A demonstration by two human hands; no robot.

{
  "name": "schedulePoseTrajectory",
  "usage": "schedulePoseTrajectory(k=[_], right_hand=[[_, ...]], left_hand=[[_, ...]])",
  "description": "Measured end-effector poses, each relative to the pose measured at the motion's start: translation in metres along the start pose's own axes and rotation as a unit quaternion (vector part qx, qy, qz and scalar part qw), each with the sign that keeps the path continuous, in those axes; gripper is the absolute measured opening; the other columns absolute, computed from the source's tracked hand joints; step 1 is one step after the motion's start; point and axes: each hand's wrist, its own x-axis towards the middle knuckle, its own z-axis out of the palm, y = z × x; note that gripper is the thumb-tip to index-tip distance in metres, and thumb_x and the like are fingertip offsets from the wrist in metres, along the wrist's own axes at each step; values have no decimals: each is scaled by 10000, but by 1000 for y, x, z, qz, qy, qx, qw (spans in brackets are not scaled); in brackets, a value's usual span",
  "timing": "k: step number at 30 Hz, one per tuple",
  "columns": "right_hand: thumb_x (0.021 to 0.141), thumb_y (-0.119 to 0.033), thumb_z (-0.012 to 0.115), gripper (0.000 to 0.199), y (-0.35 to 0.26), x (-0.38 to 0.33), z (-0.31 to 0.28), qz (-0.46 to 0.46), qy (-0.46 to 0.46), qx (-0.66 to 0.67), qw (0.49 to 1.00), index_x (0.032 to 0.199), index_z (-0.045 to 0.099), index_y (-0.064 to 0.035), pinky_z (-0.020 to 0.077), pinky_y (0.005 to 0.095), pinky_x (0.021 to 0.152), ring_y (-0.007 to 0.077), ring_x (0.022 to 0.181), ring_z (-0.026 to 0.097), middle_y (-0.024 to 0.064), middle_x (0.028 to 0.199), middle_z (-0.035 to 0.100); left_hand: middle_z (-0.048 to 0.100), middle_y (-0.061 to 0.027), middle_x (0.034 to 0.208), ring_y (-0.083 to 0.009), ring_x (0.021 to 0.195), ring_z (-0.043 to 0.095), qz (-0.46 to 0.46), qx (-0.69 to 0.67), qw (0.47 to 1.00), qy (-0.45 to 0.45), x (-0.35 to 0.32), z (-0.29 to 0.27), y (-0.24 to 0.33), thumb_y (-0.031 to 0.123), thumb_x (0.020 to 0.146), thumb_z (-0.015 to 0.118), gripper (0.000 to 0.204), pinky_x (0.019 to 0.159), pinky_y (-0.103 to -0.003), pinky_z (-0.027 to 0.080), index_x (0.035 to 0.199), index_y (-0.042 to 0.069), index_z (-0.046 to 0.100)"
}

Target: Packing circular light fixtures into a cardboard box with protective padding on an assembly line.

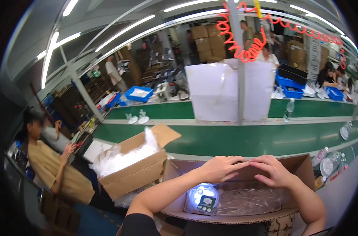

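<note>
In front of me stands an open cardboard box. My left hand and my right hand are above its far side, fingertips nearly meeting. Both have stretched fingers with the thumbs apart, and I see nothing held in either. Inside the box, at the left, lies a round clear-wrapped item, brightly lit, with a green label on it. Clear plastic wrapping covers the contents to the right of it; what is under the wrapping is hard to make out.
Left of my box is another carton filled with clear plastic bags. Beyond runs a green conveyor with a white board and a bottle. Clear plastic parts stand at right. A person works at far left.
</note>
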Motion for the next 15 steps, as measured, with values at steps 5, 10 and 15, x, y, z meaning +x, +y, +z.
schedulePoseTrajectory(k=[5, 10, 15], right_hand=[[959, -221, 747, 545, 4, 4, 4, -16, -9, 4, 1000, 1466, 590, -96, 443, 474, 1104, 337, 1296, 578, 131, 1465, 595], [980, -233, 731, 544, 8, -2, 8, -10, -6, 1, 1000, 1483, 571, -100, 436, 475, 1113, 333, 1321, 563, 123, 1479, 583], [1014, -266, 685, 504, 4, -1, 6, -9, -10, -2, 1000, 1463, 574, -68, 418, 477, 1146, 323, 1340, 547, 135, 1470, 578]], left_hand=[[601, -80, 1436, -297, 1141, 684, -15, 1, 1000, -22, -4, -2, -1, 197, 969, 688, 575, 891, -404, 600, 1521, 151, 536], [617, -83, 1424, -301, 1111, 700, -33, 13, 999, -35, -2, -2, 1, 199, 969, 695, 551, 887, -405, 605, 1501, 156, 559], [600, -97, 1432, -311, 1080, 703, -24, 15, 999, -37, -4, 0, -2, 208, 983, 676, 581, 888, -411, 598, 1541, 171, 516]])
